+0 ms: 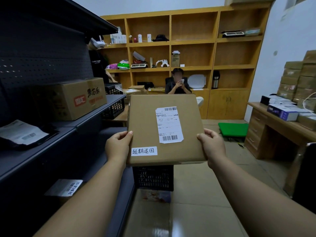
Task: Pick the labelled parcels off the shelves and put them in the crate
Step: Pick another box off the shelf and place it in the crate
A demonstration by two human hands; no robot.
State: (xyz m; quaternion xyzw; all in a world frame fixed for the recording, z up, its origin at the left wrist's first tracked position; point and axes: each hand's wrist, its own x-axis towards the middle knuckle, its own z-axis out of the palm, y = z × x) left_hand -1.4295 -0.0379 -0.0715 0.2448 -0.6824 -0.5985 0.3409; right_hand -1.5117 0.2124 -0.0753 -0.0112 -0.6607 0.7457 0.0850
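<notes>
Parcel (pixel 164 129), flat brown cardboard with two white labels, clamped by both hands' fingers (pixel 127 134).

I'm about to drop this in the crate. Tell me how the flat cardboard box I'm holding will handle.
The cardboard box looks stiff: its faces stay flat. Probably light, since the left hand and right hand hold only its lower corners. Unlikely to roll.

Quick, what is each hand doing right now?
Left hand: grips the left edge of the labelled cardboard parcel.
Right hand: grips the parcel's right edge.
</notes>
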